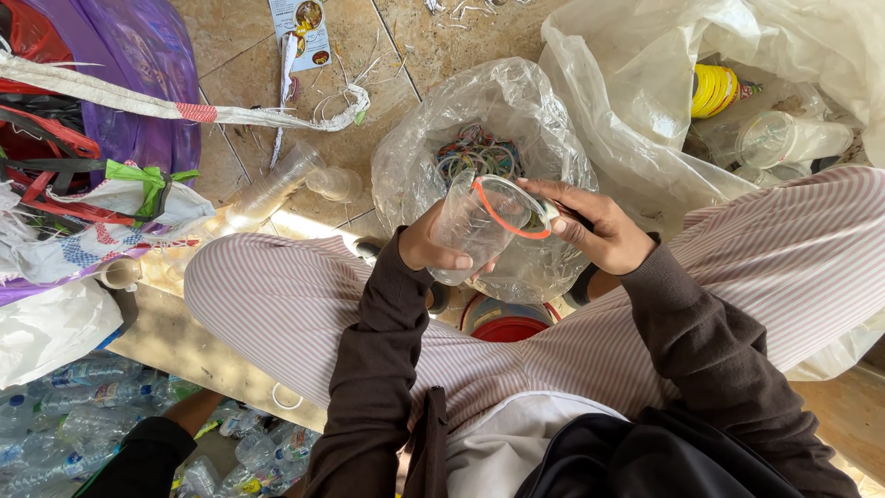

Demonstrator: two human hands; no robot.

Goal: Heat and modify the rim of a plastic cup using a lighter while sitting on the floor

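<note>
the left hand (426, 247) wraps its fingers around the lower body of a clear plastic cup (475, 226), holding it tilted over striped trousers (304, 304), while the right hand (595, 226) pinches the red ring (505, 214) that sits on the cup's rim, fingers closed on the rim's right edge. just past the cup, a clear bag (489, 129) lies open on the tiled floor (230, 37) with coloured rings (475, 152) inside it. farther right, a big translucent bag (636, 92) holds a yellow lid (714, 89) and more clear cups (788, 138).
</note>
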